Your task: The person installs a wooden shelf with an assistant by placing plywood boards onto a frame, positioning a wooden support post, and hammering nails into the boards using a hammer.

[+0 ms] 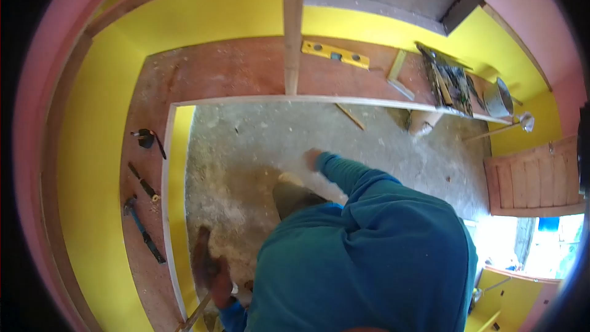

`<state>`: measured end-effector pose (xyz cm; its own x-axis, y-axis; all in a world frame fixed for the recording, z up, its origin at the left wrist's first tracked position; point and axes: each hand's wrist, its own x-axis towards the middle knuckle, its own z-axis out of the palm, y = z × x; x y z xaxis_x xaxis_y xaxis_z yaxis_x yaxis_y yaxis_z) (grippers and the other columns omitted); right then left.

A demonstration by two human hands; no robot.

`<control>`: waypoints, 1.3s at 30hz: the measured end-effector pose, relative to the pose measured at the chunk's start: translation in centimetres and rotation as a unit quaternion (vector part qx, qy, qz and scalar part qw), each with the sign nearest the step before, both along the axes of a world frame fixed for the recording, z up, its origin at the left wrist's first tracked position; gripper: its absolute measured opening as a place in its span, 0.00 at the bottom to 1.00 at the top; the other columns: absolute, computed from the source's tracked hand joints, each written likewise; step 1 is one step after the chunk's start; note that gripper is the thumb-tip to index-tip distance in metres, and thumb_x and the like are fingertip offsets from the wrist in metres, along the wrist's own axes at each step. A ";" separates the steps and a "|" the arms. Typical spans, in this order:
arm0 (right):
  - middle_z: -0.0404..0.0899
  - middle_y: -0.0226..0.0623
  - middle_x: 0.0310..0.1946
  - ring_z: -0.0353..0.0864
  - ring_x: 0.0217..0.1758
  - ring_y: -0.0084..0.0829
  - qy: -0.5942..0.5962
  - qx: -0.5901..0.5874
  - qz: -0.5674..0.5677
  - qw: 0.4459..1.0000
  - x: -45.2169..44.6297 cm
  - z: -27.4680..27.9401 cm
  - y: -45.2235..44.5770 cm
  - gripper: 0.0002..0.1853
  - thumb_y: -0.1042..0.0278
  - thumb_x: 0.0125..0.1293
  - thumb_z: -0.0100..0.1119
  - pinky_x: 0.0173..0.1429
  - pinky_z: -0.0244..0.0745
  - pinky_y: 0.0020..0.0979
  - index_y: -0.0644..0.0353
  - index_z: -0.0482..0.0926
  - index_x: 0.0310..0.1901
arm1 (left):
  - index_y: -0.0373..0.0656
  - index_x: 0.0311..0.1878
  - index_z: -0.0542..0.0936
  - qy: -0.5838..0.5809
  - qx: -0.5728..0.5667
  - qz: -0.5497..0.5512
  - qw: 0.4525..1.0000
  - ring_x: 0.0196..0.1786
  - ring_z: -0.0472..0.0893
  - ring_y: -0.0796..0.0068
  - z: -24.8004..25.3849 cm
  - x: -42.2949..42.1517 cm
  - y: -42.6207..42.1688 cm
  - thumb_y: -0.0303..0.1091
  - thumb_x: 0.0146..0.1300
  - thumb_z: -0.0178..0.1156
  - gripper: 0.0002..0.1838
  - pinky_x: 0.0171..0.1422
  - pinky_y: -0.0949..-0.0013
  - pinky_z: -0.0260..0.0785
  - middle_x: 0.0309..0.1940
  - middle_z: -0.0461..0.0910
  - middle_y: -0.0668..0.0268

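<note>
My left hand is low on the left, beside the edge of the wooden counter. It is closed around a brown, block-like wooden tool, whose exact kind is blurred. My right hand reaches forward over the concrete floor, smeared by motion, and its fingers cannot be made out. On the counter near my left side lie a hammer with a blue and black handle, a black-handled tool that looks like a chisel, and a small black object with a strap.
The counter runs along the yellow walls, with an upright post. On it are a yellow spirit level, a try square, a dark tool bag and a bucket. A stick lies on the floor; a wooden door stands right.
</note>
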<state>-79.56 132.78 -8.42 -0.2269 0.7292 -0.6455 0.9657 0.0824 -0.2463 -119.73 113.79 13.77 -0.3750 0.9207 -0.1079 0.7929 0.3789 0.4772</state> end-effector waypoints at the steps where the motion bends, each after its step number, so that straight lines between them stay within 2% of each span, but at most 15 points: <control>1: 0.80 0.54 0.41 0.79 0.49 0.48 -0.027 0.054 -0.055 0.997 3.8 -5.4 -1.8 0.15 0.65 0.55 0.55 0.54 0.74 0.42 0.65 0.80 0.41 | 0.37 0.51 0.74 0.010 -0.051 -0.055 0.997 0.48 0.74 0.65 -1.7 1.1 0.0 0.33 0.55 0.63 0.20 0.51 0.64 0.67 0.47 0.76 0.59; 3: 0.79 0.50 0.44 0.79 0.48 0.48 -0.080 0.018 -0.034 0.996 9.4 -9.0 -4.5 0.15 0.61 0.54 0.57 0.52 0.74 0.43 0.64 0.82 0.36 | 0.37 0.51 0.73 0.013 -0.171 -0.139 0.975 0.47 0.75 0.64 -5.5 2.1 -0.5 0.33 0.55 0.63 0.21 0.50 0.64 0.67 0.46 0.76 0.59; 7: 0.74 0.53 0.53 0.73 0.58 0.49 -0.053 -0.036 -0.366 0.928 10.1 -1.9 -9.5 0.26 0.50 0.59 0.54 0.60 0.69 0.45 0.63 0.76 0.52 | 0.38 0.52 0.72 0.042 -0.320 -0.247 0.914 0.45 0.75 0.62 -11.4 2.8 -0.9 0.34 0.54 0.63 0.22 0.49 0.62 0.68 0.44 0.76 0.58; 8: 0.70 0.50 0.59 0.69 0.62 0.48 -0.038 -0.102 -0.371 0.922 10.4 -0.1 -9.9 0.35 0.39 0.58 0.52 0.64 0.64 0.46 0.63 0.73 0.57 | 0.39 0.52 0.72 0.044 -0.342 -0.269 0.899 0.45 0.75 0.61 -12.4 3.0 -0.4 0.34 0.54 0.63 0.22 0.48 0.62 0.68 0.43 0.76 0.58; 11: 0.71 0.49 0.58 0.70 0.61 0.49 -0.021 -0.180 -0.313 0.932 11.7 0.9 -10.3 0.37 0.38 0.54 0.55 0.64 0.65 0.46 0.62 0.74 0.56 | 0.39 0.53 0.71 0.069 -0.379 -0.328 0.862 0.44 0.75 0.60 -15.4 3.8 1.6 0.35 0.54 0.63 0.23 0.47 0.60 0.68 0.42 0.76 0.57; 14: 0.75 0.52 0.52 0.73 0.57 0.51 0.001 -0.150 -0.271 0.951 15.0 -2.7 -9.9 0.27 0.45 0.52 0.57 0.61 0.68 0.44 0.60 0.82 0.43 | 0.40 0.53 0.70 0.095 -0.394 -0.378 0.833 0.43 0.76 0.58 -17.5 4.9 4.7 0.35 0.53 0.63 0.24 0.46 0.59 0.68 0.40 0.76 0.56; 17: 0.79 0.50 0.45 0.77 0.51 0.49 0.002 -0.069 -0.249 0.966 19.1 -0.3 -9.2 0.22 0.48 0.53 0.55 0.56 0.72 0.44 0.60 0.84 0.36 | 0.41 0.54 0.69 0.120 -0.390 -0.421 0.810 0.41 0.76 0.57 -19.2 5.9 8.3 0.36 0.53 0.63 0.25 0.45 0.58 0.68 0.39 0.76 0.55; 18: 0.82 0.47 0.37 0.81 0.45 0.47 -0.011 -0.007 -0.267 0.964 21.1 -3.1 -9.8 0.17 0.53 0.55 0.54 0.51 0.75 0.43 0.57 0.84 0.34 | 0.41 0.54 0.69 0.128 -0.387 -0.435 0.803 0.41 0.76 0.56 -19.6 6.3 9.6 0.36 0.53 0.63 0.25 0.44 0.58 0.68 0.38 0.76 0.55; 20: 0.83 0.46 0.33 0.82 0.40 0.47 0.071 0.167 -0.504 0.845 23.2 1.8 -11.5 0.13 0.57 0.54 0.56 0.50 0.76 0.42 0.54 0.84 0.33 | 0.41 0.54 0.69 0.148 -0.370 -0.464 0.792 0.40 0.76 0.55 -20.0 7.4 12.3 0.37 0.52 0.63 0.26 0.44 0.57 0.68 0.37 0.77 0.54; 25: 0.81 0.48 0.34 0.81 0.38 0.49 -0.047 0.326 -0.557 0.762 33.1 7.3 -15.8 0.09 0.66 0.54 0.54 0.47 0.76 0.41 0.55 0.84 0.33 | 0.43 0.55 0.67 0.184 -0.345 -0.507 0.768 0.38 0.76 0.53 -18.6 11.6 18.7 0.38 0.52 0.63 0.27 0.42 0.55 0.69 0.34 0.77 0.53; 29: 0.81 0.46 0.33 0.82 0.38 0.46 -0.133 0.434 -0.607 0.652 44.0 11.5 -16.8 0.10 0.65 0.54 0.58 0.44 0.76 0.42 0.57 0.83 0.35 | 0.44 0.55 0.66 0.210 -0.339 -0.518 0.757 0.37 0.77 0.51 -17.5 16.0 22.0 0.39 0.51 0.63 0.28 0.40 0.53 0.69 0.32 0.77 0.52; 30: 0.81 0.47 0.31 0.81 0.36 0.48 -0.178 0.479 -0.596 0.620 47.1 11.8 -16.7 0.09 0.62 0.55 0.56 0.44 0.76 0.45 0.50 0.84 0.34 | 0.44 0.56 0.66 0.217 -0.342 -0.519 0.753 0.36 0.77 0.50 -17.4 17.3 22.5 0.39 0.51 0.63 0.29 0.40 0.53 0.69 0.32 0.77 0.52; 32: 0.81 0.43 0.36 0.80 0.40 0.46 -0.170 0.431 -0.634 0.619 53.4 13.8 -16.0 0.12 0.62 0.54 0.57 0.46 0.75 0.44 0.47 0.84 0.39 | 0.44 0.56 0.65 0.231 -0.352 -0.520 0.743 0.35 0.77 0.49 -17.5 20.4 23.3 0.39 0.51 0.63 0.29 0.39 0.52 0.69 0.31 0.77 0.51; 35: 0.80 0.42 0.37 0.79 0.43 0.46 -0.184 0.477 -0.600 0.615 64.9 11.2 -14.7 0.12 0.62 0.54 0.56 0.49 0.74 0.44 0.47 0.84 0.39 | 0.45 0.56 0.65 0.243 -0.377 -0.523 0.725 0.34 0.77 0.48 -17.8 26.6 24.3 0.40 0.50 0.63 0.30 0.38 0.51 0.69 0.29 0.77 0.51; 39: 0.78 0.39 0.42 0.77 0.48 0.44 -0.193 0.354 -0.574 0.712 73.9 10.0 -11.0 0.12 0.64 0.55 0.55 0.54 0.72 0.42 0.46 0.84 0.40 | 0.46 0.57 0.63 0.258 -0.405 -0.542 0.690 0.33 0.78 0.46 -17.5 33.5 24.7 0.41 0.50 0.63 0.31 0.36 0.49 0.70 0.27 0.77 0.50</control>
<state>-5.64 121.75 1.54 0.8768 0.4645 0.1238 0.4808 -0.8454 -0.2328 -86.18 138.45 -3.74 0.3059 0.4062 -0.8611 0.8046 -0.5937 0.0058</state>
